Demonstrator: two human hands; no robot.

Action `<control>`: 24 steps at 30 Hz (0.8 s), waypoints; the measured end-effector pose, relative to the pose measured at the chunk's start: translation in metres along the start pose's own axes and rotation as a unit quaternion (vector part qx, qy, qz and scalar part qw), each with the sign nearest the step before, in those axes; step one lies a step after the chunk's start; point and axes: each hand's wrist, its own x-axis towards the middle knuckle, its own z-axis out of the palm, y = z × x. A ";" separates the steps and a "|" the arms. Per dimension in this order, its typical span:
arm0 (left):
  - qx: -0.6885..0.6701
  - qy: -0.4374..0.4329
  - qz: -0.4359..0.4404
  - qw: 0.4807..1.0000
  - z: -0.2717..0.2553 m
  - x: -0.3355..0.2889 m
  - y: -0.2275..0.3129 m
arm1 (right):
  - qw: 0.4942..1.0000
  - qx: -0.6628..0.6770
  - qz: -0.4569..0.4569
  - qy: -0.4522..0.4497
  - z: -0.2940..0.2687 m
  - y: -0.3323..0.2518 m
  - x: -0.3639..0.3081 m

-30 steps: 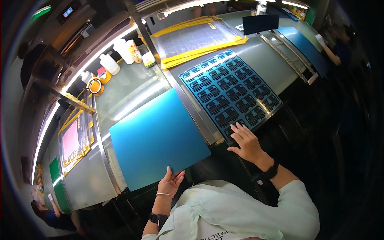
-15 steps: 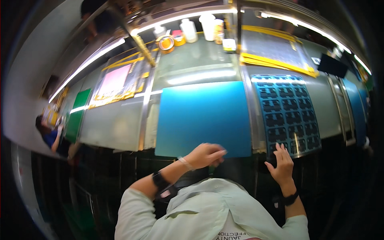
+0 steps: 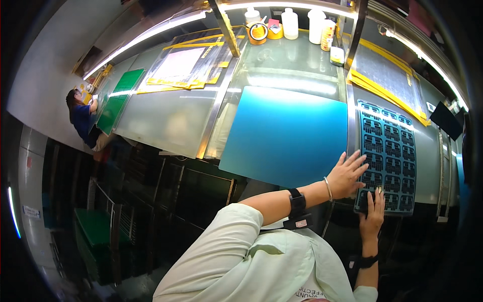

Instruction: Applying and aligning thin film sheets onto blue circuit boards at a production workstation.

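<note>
A blue sheet with rows of black patterned blocks (image 3: 389,135) lies on the worktop at the right. My left hand (image 3: 346,176) reaches across to the sheet's left edge, fingers spread, the fingertips over its lower left part. My right hand (image 3: 373,217) is at the sheet's near edge with its fingers stretched out onto the surface; its thumb is mostly hidden. Neither hand visibly grips anything. To the left of the patterned sheet lies a large plain blue board (image 3: 289,136), its near edge by my left forearm.
White bottles (image 3: 290,24) and tape rolls (image 3: 258,32) stand at the back. Yellow-edged clear sheets lie at the back right (image 3: 387,75) and back left (image 3: 183,65). A green board (image 3: 119,100) is farther left, beside a seated person (image 3: 83,113). Metal strips (image 3: 217,110) divide the worktop.
My left hand has moved right, from before the plain blue board to the patterned sheet, its fingers now spread. My right hand stays at the sheet's near edge. The view has turned.
</note>
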 end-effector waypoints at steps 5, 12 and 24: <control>-0.043 0.132 -0.007 0.990 -0.031 0.004 0.002 | 0.984 0.073 -0.029 0.159 -0.065 0.028 0.036; 0.029 0.108 0.042 0.993 -0.047 0.030 0.020 | 0.668 0.450 0.422 0.417 -0.144 0.166 -0.035; 0.162 -0.098 0.002 0.982 0.015 0.041 -0.027 | 0.924 0.062 0.375 0.049 -0.059 0.047 -0.023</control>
